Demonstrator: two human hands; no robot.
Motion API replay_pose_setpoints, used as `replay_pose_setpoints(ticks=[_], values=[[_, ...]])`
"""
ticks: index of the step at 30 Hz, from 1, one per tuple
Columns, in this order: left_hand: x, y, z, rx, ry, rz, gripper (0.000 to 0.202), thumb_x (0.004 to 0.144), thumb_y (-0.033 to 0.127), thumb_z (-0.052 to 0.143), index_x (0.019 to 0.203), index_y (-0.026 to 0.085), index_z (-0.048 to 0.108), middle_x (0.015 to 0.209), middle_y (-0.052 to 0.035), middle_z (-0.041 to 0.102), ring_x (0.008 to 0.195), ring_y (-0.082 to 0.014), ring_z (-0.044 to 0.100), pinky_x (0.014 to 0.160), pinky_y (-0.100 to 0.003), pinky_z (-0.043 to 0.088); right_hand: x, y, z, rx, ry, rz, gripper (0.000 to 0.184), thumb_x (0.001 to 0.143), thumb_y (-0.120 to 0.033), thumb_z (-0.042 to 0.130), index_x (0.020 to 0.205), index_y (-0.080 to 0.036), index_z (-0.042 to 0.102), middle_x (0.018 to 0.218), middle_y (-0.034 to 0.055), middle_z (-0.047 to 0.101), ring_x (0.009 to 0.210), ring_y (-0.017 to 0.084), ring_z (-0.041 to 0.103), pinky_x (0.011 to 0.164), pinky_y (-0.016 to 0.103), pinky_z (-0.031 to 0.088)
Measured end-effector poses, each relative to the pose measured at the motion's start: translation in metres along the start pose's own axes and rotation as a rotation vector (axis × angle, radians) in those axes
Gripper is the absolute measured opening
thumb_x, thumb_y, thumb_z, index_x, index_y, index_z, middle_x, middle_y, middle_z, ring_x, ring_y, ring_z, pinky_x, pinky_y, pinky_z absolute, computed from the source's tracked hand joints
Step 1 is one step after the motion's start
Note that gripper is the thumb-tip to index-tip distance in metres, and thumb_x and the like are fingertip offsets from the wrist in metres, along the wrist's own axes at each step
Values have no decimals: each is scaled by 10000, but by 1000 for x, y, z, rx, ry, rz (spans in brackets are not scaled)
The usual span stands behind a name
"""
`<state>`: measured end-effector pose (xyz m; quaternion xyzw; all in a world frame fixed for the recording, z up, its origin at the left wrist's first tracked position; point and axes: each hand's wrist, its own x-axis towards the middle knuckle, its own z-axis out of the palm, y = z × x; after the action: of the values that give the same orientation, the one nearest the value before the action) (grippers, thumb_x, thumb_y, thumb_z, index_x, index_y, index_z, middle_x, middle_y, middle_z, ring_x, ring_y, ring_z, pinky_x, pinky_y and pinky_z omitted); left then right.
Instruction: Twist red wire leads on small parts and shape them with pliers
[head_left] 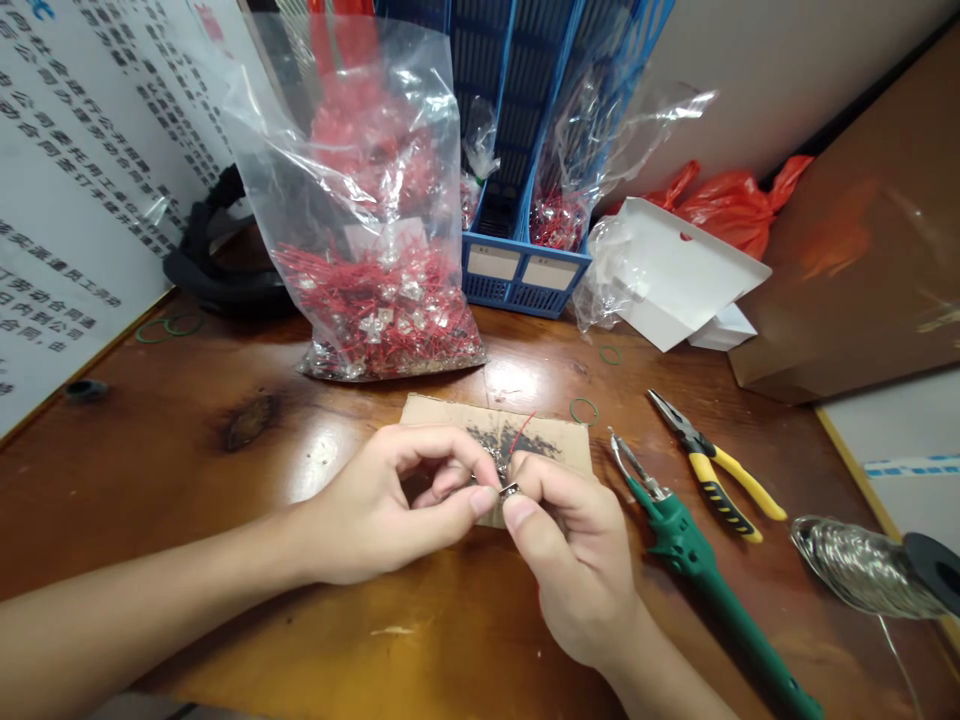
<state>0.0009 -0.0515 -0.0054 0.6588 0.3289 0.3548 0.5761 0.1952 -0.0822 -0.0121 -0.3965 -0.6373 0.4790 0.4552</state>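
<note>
My left hand (390,505) and my right hand (574,560) meet over a scorched cardboard pad (559,445) on the wooden table. Between their thumbs and fingertips they pinch one small metal part (508,489), from which a thin red wire (521,432) sticks up. Both hands grip the same piece. Just behind stands a clear plastic bag (375,290) full of red-wired small parts.
A green-handled tool (697,560) and yellow-handled pliers (712,470) lie to the right of my hands. A solder spool (870,570) sits at the right edge. Blue file holders (517,270), a white box (675,275), an orange bag (731,205) and rubber bands (583,410) are behind.
</note>
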Motion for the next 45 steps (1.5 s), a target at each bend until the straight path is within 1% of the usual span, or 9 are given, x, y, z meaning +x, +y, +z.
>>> replay_pose_setpoints(ticks=[8, 15, 22, 25, 27, 30, 33, 42, 45], values=[[0, 4, 0, 8, -7, -15, 127, 970, 210, 675, 889, 112, 681, 653, 65, 371, 573, -66, 362, 534, -173, 303, -1, 0, 0, 16, 3, 9, 376, 1043, -284, 532, 701, -208, 395, 667, -23, 394, 640, 141, 379, 603, 325, 290], [0, 2, -1, -11, -8, -28, 129, 974, 222, 675, 898, 117, 676, 665, 61, 371, 581, -69, 357, 537, -180, 293, 0, -2, 2, 31, 2, 17, 379, 1043, -287, 534, 703, -212, 385, 671, -20, 400, 644, 145, 382, 604, 325, 290], [0, 2, -1, 10, -24, -39, 134, 964, 223, 681, 886, 115, 669, 665, 58, 382, 581, -72, 368, 541, -184, 313, 0, -3, 2, 39, -1, 19, 374, 1031, -273, 548, 697, -210, 392, 671, -22, 403, 635, 141, 379, 595, 318, 293], [0, 1, -1, 56, -7, 18, 90, 968, 194, 679, 907, 128, 688, 662, 62, 385, 570, -67, 380, 530, -177, 320, 0, -2, 1, 67, -1, 27, 382, 1038, -294, 548, 697, -210, 399, 672, -22, 397, 640, 143, 375, 604, 322, 295], [0, 0, -2, 133, 12, 96, 45, 960, 155, 681, 930, 142, 712, 655, 64, 399, 559, -64, 396, 525, -173, 330, -1, -1, 0, 102, -1, 40, 388, 1048, -304, 543, 697, -207, 407, 666, -24, 389, 641, 143, 364, 608, 322, 292], [0, -1, -3, 254, 57, 256, 75, 930, 91, 694, 936, 153, 735, 650, 62, 432, 554, -59, 424, 530, -170, 346, -1, 0, -1, 168, -22, 73, 390, 1054, -305, 542, 699, -204, 415, 660, -28, 387, 640, 140, 353, 607, 320, 285], [2, 0, -4, 311, 83, 344, 95, 910, 65, 710, 934, 152, 740, 653, 58, 459, 558, -58, 443, 538, -173, 358, -1, 0, -2, 207, -52, 90, 390, 1046, -308, 559, 698, -202, 416, 650, -30, 377, 626, 136, 343, 593, 320, 276], [3, 2, -4, 338, 96, 368, 86, 911, 65, 702, 920, 140, 743, 639, 56, 458, 547, -63, 441, 529, -184, 357, 1, -3, -1, 194, -68, 99, 375, 1028, -280, 549, 693, -206, 398, 646, -28, 361, 610, 136, 333, 578, 326, 262], [3, 2, -4, 333, 95, 378, 92, 908, 53, 696, 913, 132, 744, 639, 59, 453, 547, -59, 439, 531, -176, 356, 1, -1, -1, 190, -63, 75, 391, 1018, -296, 579, 686, -204, 393, 635, -36, 359, 596, 130, 332, 563, 313, 259]])
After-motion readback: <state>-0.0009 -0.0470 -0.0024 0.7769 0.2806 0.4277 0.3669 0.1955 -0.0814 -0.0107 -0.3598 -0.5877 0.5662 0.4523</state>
